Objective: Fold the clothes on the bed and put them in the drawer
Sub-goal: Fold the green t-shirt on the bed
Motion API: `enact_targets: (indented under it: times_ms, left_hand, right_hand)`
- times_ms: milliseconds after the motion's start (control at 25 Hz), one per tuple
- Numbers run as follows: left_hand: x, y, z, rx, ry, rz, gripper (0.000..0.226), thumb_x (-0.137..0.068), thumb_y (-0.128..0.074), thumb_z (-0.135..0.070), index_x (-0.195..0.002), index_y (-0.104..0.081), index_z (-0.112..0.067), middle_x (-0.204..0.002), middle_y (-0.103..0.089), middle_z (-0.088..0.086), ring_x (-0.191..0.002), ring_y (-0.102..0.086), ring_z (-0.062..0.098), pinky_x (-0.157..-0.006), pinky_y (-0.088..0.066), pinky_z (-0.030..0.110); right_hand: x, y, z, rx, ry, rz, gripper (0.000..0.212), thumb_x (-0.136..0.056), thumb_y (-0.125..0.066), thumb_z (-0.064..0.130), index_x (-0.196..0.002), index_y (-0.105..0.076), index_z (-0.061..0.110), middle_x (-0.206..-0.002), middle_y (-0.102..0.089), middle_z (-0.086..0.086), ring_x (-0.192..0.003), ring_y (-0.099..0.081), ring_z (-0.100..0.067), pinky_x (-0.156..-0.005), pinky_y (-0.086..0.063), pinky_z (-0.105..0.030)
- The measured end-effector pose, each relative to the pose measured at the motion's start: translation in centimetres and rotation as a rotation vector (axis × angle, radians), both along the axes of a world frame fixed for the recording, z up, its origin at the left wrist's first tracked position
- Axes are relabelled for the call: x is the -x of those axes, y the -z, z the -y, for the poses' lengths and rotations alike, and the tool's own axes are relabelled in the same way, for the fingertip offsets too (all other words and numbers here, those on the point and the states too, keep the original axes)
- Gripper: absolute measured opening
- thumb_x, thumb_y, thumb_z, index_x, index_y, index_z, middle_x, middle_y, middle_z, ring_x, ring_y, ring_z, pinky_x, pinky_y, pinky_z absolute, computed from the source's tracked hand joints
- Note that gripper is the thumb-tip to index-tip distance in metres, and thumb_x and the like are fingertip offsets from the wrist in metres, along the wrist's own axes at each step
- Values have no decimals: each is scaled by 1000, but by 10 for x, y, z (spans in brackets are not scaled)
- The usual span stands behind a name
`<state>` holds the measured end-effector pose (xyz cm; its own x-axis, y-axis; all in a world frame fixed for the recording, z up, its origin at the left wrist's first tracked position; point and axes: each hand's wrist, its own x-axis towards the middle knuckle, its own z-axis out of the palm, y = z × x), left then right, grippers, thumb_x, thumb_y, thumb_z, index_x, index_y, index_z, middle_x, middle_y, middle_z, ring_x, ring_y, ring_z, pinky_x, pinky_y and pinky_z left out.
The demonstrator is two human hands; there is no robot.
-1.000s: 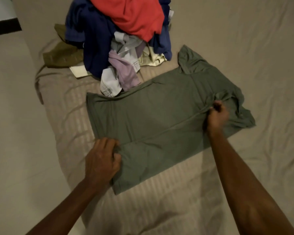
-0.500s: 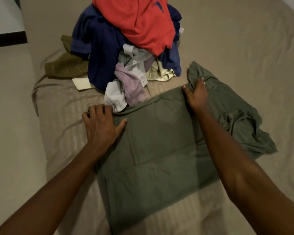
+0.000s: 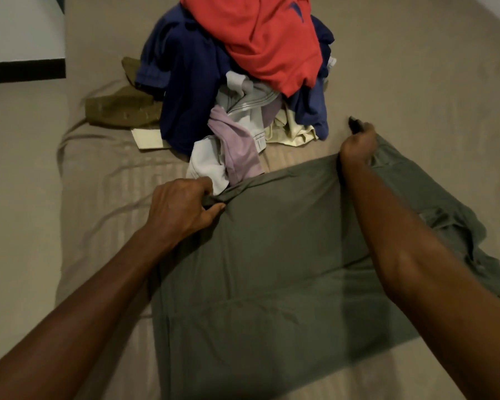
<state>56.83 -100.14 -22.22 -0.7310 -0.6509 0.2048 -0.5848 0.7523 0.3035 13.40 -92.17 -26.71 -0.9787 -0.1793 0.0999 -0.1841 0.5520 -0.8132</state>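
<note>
Green jersey fills the near half of the head view: a shirt [image 3: 272, 269] lies spread on the bed [image 3: 416, 82], partly folded, its long axis running from the near edge away toward the pile [image 3: 243, 82] of unfolded clothes at the far side. Its collar and a sleeve trail off loosely to the right, past the right forearm. Both hands sit on the shirt's far edge, well apart from each other. At the far left corner, the left hand [image 3: 182, 206] has fingers and thumb curled round a bunched fold of cloth, just beside the white and lilac pieces at the foot of the pile. The right hand [image 3: 358, 145] pinches the far right corner, curled tight and lifted a little off the bed, with the cloth drawn fairly taut between the two hands. So the shirt lies almost wholly on the near side of both hands, hanging back toward the person, and neither hand is clearly nearer to it, since both already hold it. By my judgement the coming move is to carry that far edge toward the near hem, folding the shirt across its length; the loose sleeve on the right would need tucking in so it does not stick out. No drawer shows in this view, and most of the clothes remain unfolded.
</note>
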Motion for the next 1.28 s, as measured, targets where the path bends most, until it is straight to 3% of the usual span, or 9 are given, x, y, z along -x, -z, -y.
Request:
enact_targets:
  times_ms: [200, 480, 640, 720, 760, 920, 1080, 1200, 1280]
  left_hand:
    - [-16, -40, -44, -19, 99, -114, 18, -75, -77, -18, -91, -73, -26, -73, -66, -3, -64, -57, 17, -63, -39, 27]
    - [-74, -45, -140, 129, 223, -40, 25, -59, -69, -26, -83, -62, -29, -74, -62, -9, -57, -60, 19, -48, -43, 28]
    - [-100, -6, -170, 68, 244, 112, 34, -55, -75, -23, -81, -55, -31, -73, -61, -10, -56, -59, 21, -45, -36, 26]
    - [-109, -1, -172, 47, 188, 121, 39, -53, -79, -22, -76, -50, -32, -71, -61, -10, -56, -61, 21, -46, -27, 25]
    - [-113, -1, -175, 33, 171, 131, 44, -52, -81, -21, -74, -46, -33, -69, -60, -10, -55, -60, 20, -46, -23, 25]
    - [-132, -12, -195, -77, 149, 76, 35, -62, -75, -39, -68, -42, -33, -58, -47, -13, -50, -51, 10, -46, -31, 27]
    - [-127, -20, -181, -169, -166, -244, 22, -80, -69, -50, -80, -58, -32, -64, -56, -11, -60, -56, 4, -57, -43, 23]
    - [-111, -8, -140, -92, -341, -89, 31, -86, -67, -41, -115, -66, -30, -107, -61, -2, -97, -61, 21, -74, -51, 36]
    - [-102, -3, -118, -182, -369, 36, 27, -86, -75, -46, -107, -70, -30, -110, -60, -1, -103, -59, 23, -78, -52, 39]
  right_hand:
    - [18, -56, -68, 786, 303, 185, 24, -102, -52, 3, -110, -71, -8, -86, -69, -7, -76, -62, -20, -72, -56, -31]
    - [-28, -54, -246, 1331, 268, 594, 27, -102, -56, 24, -114, -72, 7, -114, -74, -13, -101, -71, -30, -80, -62, -38]
    - [-12, 4, -290, 1218, 377, 662, 41, -75, -72, 9, -115, -75, 5, -109, -77, -12, -103, -73, -28, -96, -59, -35]
    - [1, 14, -304, 1219, 403, 630, 33, -83, -61, 8, -114, -72, 6, -104, -75, -13, -95, -72, -26, -77, -43, -17]
    - [2, 12, -310, 1223, 436, 597, 31, -87, -54, 7, -113, -71, 6, -103, -74, -13, -95, -71, -26, -99, -45, -14]
    - [-20, -11, -325, 797, 488, 201, 32, -74, -53, 10, -104, -63, 12, -100, -68, -7, -84, -67, -18, -88, -60, -36]
    - [-60, -6, -332, 57, 200, -377, 46, -70, -46, 11, -113, -61, 8, -118, -60, -21, -107, -55, -38, -97, -40, -48]
    - [-98, -8, -296, -6, -265, -484, 48, -71, -45, 4, -112, -68, 5, -118, -66, -21, -112, -57, -38, -101, -40, -40]
    - [-120, -6, -263, -43, -550, -424, 40, -87, -49, 9, -123, -68, 4, -128, -66, -19, -122, -58, -36, -108, -39, -37]
